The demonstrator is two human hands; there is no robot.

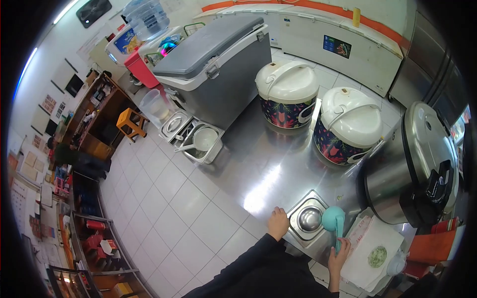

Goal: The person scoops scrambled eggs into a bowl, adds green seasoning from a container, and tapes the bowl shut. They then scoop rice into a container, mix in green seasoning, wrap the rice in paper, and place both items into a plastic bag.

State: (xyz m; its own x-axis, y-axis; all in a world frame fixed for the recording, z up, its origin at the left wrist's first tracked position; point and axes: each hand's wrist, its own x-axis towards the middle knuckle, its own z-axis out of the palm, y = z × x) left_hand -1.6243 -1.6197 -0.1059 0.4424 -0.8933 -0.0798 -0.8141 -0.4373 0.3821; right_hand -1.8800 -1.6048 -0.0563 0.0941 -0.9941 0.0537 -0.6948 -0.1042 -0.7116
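Note:
My right hand (339, 254) grips the handle of a turquoise rice scoop (332, 218), whose round bowl is beside and partly over the right edge of a steel pan (294, 228). Inside that pan is a shiny domed metal bowl (310, 218), apparently upside down. My left hand (278, 223) is closed at the counter's front edge, just left of the pan; what its fingers hold, if anything, is hidden. To the right of my right hand lies a stack of white wrapping paper (362, 268) with a round green print.
Two flowered rice warmers (288, 107) (348, 116) stand on the steel counter (233, 174). A large steel rice cooker (397, 169) is at right. Further left are a grey cooler box (213, 84) and a pan with a white ladle (204, 139). Another person (67, 154) is far left.

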